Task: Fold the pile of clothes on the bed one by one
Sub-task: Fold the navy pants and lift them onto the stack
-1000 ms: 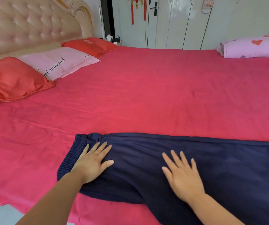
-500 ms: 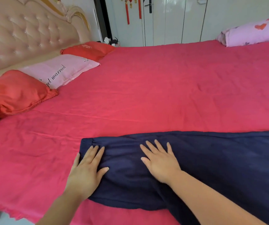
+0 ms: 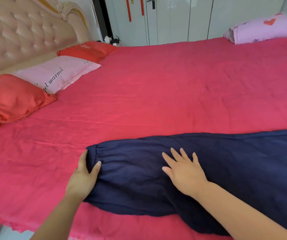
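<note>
While the left hand pinches the gathered waist end of the navy trousers, thumb on top of the cloth and fingers tucked under its edge, the right hand lies flat on the fabric just beside it, fingers straight and spread, grasping nothing. Both forearms reach in from the bottom edge. The trousers lie spread along the near side of the bed, running from the left hand across under the right hand and out past the right edge of the view. Beyond them the red sheet stretches, lightly creased. At far left a red pillow, a pink pillow with script lettering and a second red pillow line a tufted beige headboard. At the far right corner rests a lilac heart-print bundle, with white wardrobe doors behind.
</note>
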Available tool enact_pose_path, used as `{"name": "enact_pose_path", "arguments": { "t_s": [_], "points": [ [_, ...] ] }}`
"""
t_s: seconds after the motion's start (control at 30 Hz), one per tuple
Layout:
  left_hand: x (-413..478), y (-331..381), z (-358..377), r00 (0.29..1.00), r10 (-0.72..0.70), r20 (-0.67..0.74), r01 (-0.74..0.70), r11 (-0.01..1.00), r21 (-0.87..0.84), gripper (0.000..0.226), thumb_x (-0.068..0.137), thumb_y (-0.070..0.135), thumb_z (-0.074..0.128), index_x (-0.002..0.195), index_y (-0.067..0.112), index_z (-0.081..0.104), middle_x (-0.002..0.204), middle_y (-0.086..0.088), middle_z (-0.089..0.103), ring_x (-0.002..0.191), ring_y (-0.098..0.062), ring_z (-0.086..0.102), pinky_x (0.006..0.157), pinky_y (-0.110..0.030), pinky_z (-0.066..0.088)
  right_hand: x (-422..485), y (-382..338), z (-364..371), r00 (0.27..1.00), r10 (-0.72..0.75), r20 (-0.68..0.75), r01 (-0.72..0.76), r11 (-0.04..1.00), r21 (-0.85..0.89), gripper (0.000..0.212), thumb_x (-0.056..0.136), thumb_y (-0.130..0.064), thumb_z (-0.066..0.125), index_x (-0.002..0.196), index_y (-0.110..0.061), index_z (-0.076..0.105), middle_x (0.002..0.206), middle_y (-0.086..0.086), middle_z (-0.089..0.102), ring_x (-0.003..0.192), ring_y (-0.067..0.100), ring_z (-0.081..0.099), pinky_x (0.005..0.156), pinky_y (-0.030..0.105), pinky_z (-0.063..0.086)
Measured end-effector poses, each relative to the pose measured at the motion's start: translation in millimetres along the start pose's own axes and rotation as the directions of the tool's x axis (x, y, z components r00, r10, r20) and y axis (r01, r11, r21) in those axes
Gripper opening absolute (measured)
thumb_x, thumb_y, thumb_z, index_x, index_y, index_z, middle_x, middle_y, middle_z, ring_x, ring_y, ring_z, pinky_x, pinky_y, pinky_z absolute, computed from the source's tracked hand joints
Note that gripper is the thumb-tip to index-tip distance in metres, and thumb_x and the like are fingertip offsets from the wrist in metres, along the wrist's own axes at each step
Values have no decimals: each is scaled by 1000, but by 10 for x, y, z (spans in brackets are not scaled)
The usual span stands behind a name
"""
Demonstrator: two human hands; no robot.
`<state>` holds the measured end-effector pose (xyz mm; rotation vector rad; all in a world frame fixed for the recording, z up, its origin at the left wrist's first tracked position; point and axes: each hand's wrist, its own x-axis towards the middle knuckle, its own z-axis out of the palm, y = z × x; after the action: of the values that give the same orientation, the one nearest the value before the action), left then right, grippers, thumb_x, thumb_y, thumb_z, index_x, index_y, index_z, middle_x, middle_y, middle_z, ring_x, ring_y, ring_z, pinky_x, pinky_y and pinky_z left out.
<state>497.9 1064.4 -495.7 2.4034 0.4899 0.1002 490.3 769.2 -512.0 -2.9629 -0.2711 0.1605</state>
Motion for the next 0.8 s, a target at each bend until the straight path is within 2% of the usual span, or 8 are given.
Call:
{"name": "enact_pose_path", "arguments": {
  "t_s": [0.07, 0.17, 0.23, 0.37, 0.47, 0.57, 0.7, 0.8],
  "points": [
    [1, 53, -72, 985, -172, -9, 170, 982, -85, 86, 82, 44, 65, 147, 13, 19, 137, -23, 46, 125, -38, 46, 102, -40, 34, -109, 6, -1, 996, -15, -86, 17, 1000, 21, 54, 98, -51, 16, 149, -37, 7, 159, -4, 5, 147, 22, 0, 115, 49, -2],
    [-15, 152, -232, 911, -349, 220, 397, 887, -236, 71, 71, 46, 75, 121, -2, 57, 114, -23, 64, 105, -36, 61, 98, -44, 45, -384, 96, 107, 997, -6, 73, 8, 1000, -24, 54, 98, -51, 14, 149, -37, 3, 159, -5, -1, 146, 20, -6, 116, 46, -3],
    [-110, 301, -371, 863, -340, 374, 469, 814, -342, 53, 67, 41, 79, 99, -1, 69, 90, -22, 71, 85, -37, 68, 85, -51, 53, -392, 119, 24, 990, 5, 144, -11, 999, 40, 54, 99, -49, 19, 150, -34, 7, 159, -4, 1, 147, 21, -4, 116, 46, -1],
    [-323, 780, -595, 894, -195, 403, 391, 780, -489, 34, 72, 33, 75, 90, 4, 70, 80, -18, 72, 62, -31, 70, 56, -41, 57, -458, 84, -363, 997, 46, 59, -68, 888, 455, 49, 99, -43, 33, 146, -27, 29, 154, -4, 27, 143, 12, 20, 114, 27, 16],
    [-536, 1277, -657, 915, -45, 401, 296, 750, -591, 18, 78, 23, 70, 86, 7, 67, 71, -12, 72, 53, -23, 68, 44, -33, 54, -662, 153, -621, 990, 113, 83, -136, 618, 774, 46, 97, -44, 39, 141, -31, 39, 146, -13, 40, 133, 4, 36, 105, 15, 25],
    [-833, 1841, -470, 910, 131, 393, 168, 751, -639, 17, 80, 12, 67, 96, 7, 64, 77, -10, 71, 61, -22, 68, 52, -31, 56, -807, 241, -859, 986, 80, 148, -160, 180, 971, 57, 88, -60, 43, 138, -34, 40, 140, -9, 47, 121, 9, 50, 101, 29, 43],
    [-1354, 2479, 167, 873, 313, 374, -17, 786, -617, 50, 70, 13, 76, 115, 4, 56, 103, -20, 67, 82, -29, 66, 77, -41, 56, -912, 565, -1073, 987, 8, 163, -149, -366, 918, 74, 69, -72, 44, 131, -31, 48, 132, 3, 56, 112, 24, 61, 83, 38, 53],
    [-1705, 2685, 687, 767, 390, 510, -50, 828, -558, 73, 80, 16, 70, 143, 14, 33, 99, -1, 66, 81, -14, 63, 84, -31, 54, -994, 997, -1120, 978, 60, 199, -138, -528, 838, 63, 77, -62, 56, 117, -15, 67, 119, 12, 66, 109, 26, 63, 85, 39, 53]
  ]
}}
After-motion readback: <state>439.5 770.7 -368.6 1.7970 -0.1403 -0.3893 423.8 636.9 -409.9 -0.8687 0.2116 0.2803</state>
